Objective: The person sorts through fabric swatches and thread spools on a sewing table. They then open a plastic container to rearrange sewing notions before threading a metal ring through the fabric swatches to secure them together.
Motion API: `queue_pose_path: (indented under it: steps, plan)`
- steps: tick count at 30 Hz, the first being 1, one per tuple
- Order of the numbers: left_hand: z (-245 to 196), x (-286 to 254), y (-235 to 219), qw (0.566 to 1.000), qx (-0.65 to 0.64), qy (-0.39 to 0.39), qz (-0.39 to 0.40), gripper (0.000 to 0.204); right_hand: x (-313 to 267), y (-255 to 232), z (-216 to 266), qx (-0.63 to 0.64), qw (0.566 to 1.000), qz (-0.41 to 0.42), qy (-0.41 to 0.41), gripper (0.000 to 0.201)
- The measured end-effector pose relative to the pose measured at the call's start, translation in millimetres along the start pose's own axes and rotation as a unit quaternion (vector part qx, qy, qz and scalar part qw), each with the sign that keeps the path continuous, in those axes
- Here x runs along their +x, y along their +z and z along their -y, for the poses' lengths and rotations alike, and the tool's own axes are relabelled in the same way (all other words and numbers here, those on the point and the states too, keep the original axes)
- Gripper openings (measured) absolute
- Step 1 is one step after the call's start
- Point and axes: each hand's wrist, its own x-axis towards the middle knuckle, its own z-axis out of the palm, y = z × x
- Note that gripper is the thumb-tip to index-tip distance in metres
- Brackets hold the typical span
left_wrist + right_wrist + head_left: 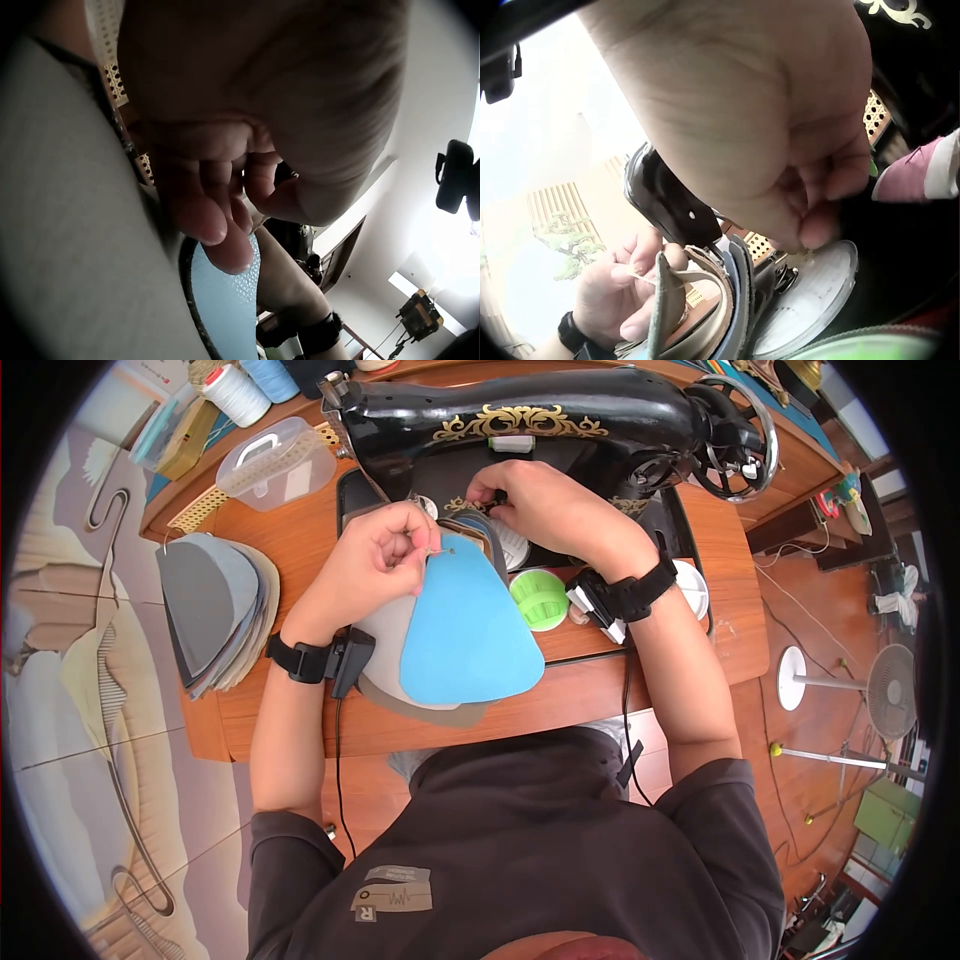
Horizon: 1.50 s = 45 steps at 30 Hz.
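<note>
A bunch of rounded leather swatches hangs over the table's front edge, with a light blue swatch (470,625) on top. My left hand (385,555) pinches a thin light cord (643,278) at the swatches' narrow end, by a hole in the blue one. Grey, tan and dark layers fan out behind it. My right hand (545,505) is over the sewing machine bed with fingers curled in and fingertips together. Right under those fingertips lies a clear round dish (810,307); I cannot tell whether they pinch something small.
A black sewing machine (520,420) spans the back. Beside my right wrist sits a green round container (540,600), with a white round dish (690,588) farther right. More swatches (215,605) hang at the left edge. A clear plastic box (280,465) and thread spools (237,396) stand back left.
</note>
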Motion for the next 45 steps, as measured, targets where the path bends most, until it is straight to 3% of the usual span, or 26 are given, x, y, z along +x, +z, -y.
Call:
queue_pose_path:
  steps: [2, 8, 14, 20, 23, 26, 35, 38, 39, 42, 45]
  plan:
    - [-4.1, 0.1, 1.3, 1.0, -0.004, -0.01, -0.011, 0.013, -0.7, 2.3, -2.5, -0.008, 1.0, -0.004, -0.002, 0.029]
    - [6.1, 3.9, 3.2, 0.996, 0.047, 0.068, -0.024, 0.015, 0.0, 0.2, 4.3, -0.017, 1.0, 0.011, 0.002, 0.038]
    - [-2.2, 2.5, 1.6, 1.0, -0.005, 0.009, -0.009, 0.016, 6.8, 7.3, -1.0, -0.069, 0.996, 0.01, -0.048, 0.034]
    - [7.4, 2.7, -2.5, 0.999, -0.006, 0.031, 0.007, 0.013, 24.2, -4.9, 4.0, -0.075, 0.992, 0.097, 0.014, 0.019]
    - [-0.5, 1.4, -1.2, 1.0, -0.014, 0.021, 0.011, 0.014, 23.2, -11.9, 11.9, -0.085, 0.99, 0.1, 0.041, 0.014]
    - [-4.3, 0.6, -5.4, 0.998, -0.055, 0.021, 0.017, 0.015, 14.1, -16.1, 11.0, -0.029, 0.998, 0.047, -0.018, 0.013]
    - [-25.9, -14.7, -14.2, 0.989, -0.112, 0.094, 0.013, 0.009, -14.7, -34.6, 32.0, 0.147, 0.988, 0.002, -0.053, 0.009]
    - [-29.9, -18.4, -19.1, 0.981, -0.142, 0.125, 0.035, 0.013, -24.8, -36.8, 42.7, 0.26, 0.964, 0.035, -0.054, 0.01]
    - [-36.9, -22.5, -18.0, 0.982, -0.131, 0.131, 0.04, 0.014, -27.7, -30.8, 44.3, 0.313, 0.944, 0.008, -0.103, 0.012]
    - [-48.9, -31.6, -22.9, 0.972, -0.13, 0.176, 0.091, 0.015, -34.2, -42.9, 59.5, 0.437, 0.894, 0.025, -0.095, 0.014]
    - [-60.9, -39.9, -26.5, 0.982, -0.082, 0.148, 0.083, 0.015, -33.0, -50.6, 67.9, 0.463, 0.874, 0.005, -0.147, 0.015]
